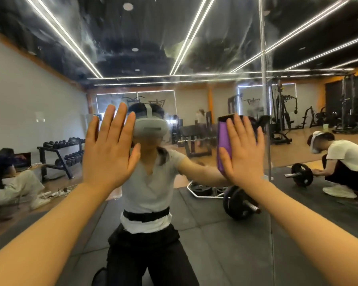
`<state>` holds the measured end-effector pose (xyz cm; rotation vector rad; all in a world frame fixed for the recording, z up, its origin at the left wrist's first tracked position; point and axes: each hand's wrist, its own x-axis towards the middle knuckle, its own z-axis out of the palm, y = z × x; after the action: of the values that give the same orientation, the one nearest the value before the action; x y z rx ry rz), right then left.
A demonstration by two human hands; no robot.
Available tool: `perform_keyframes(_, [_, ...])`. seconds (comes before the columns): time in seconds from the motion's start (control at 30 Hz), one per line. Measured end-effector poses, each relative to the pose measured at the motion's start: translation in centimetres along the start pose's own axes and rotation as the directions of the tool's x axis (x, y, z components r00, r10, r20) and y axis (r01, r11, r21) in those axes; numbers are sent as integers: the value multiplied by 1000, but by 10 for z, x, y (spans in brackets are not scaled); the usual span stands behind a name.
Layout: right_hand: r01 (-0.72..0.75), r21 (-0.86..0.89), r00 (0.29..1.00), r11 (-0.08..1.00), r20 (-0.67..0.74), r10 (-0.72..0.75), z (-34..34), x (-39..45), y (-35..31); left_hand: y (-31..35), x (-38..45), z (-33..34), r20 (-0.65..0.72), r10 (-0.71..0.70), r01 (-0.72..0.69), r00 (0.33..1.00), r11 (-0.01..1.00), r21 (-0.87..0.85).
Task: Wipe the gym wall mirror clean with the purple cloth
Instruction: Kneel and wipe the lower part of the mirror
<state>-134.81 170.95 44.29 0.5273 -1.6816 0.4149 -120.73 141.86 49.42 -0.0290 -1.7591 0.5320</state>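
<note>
Both hands up flat against the mirror [194, 48], apart. My left hand [110, 149] spread, fingers straight, holding nothing. My right hand [243, 150] presses the purple cloth [223, 141] to the glass, fingers straight over it; cloth shows past my thumb side. Cloth looks soft, light, limp, likely to bunch, so palm pressure suits it better than pinching. Glass rigid, slick, smeared up top; press evenly, not hard

L hand [110, 149] flat on mirror [194, 48], R hand [243, 150] to its right w/ cloth [223, 141] between palm & glass.
</note>
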Motion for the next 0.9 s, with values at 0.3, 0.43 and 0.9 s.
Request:
perform_keyframes(0.3, [-166,53,986,985,14,166,9,-36,-60,0,-1,-1,35,-1,1,999,1000,2])
perform_keyframes(0.43, [-55,75,998,996,2,55,21,-71,-122,-1,0,-4,40,8,-8,999,1000,-2])
perform_keyframes(0.9, [-241,26,970,970,6,241,29,-138,-92,-2,-131,-9,76,23,-15,997,994,-107])
